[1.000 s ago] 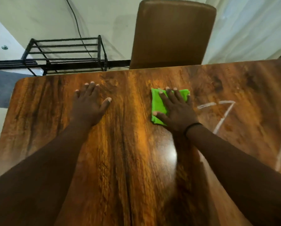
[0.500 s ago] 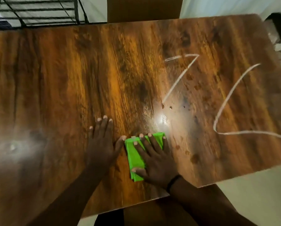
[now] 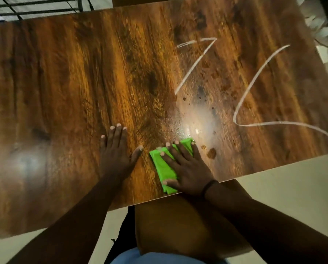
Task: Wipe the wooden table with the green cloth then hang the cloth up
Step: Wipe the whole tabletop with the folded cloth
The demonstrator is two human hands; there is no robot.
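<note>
One table (image 3: 83, 73), wood, two white chalk-like lines (image 3: 195, 63) at right. Two hands flat: left hand (image 3: 117, 155) bare on top, fingers spread; right hand (image 3: 188, 172) splayed, pressing one folded green cloth (image 3: 163, 168) near front edge.

Nothing readable here: no label, brand or number anywhere. The only marks are white scrawled lines (image 3: 195, 63) on the table (image 3: 83, 73), up at one to three o'clock. One looks a bit like a 7, the other is a loose curve, but neither can be read as writing.
</note>
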